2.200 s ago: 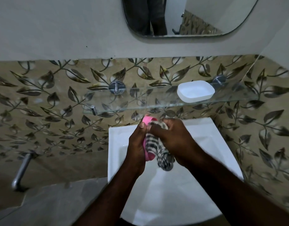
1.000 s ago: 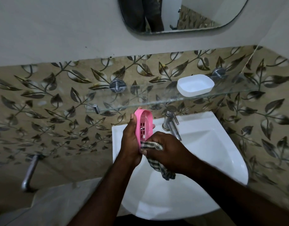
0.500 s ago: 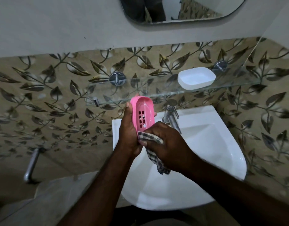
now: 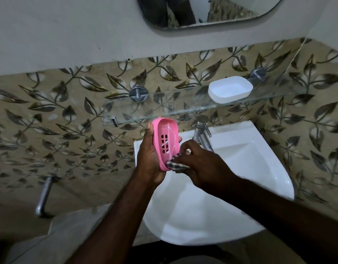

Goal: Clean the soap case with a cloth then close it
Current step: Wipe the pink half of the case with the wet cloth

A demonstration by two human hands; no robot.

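Head view: the left hand, forearm reaching up from below, grips the pink soap case half with thumb along its left rim and fingertips at the right, holding it nearly upright, slotted hollow facing the camera, above the sink's back-left edge. The right hand, knuckles up, pinches a checked cloth against the pink half's lower end. The white case half lies hollow-up on the glass shelf.

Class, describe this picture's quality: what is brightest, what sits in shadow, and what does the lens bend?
Head view: sink and white lid brightest; forearms and lower corners in shadow; tile border curves with the wide lens; pink soap case sharp, cloth half-hidden.
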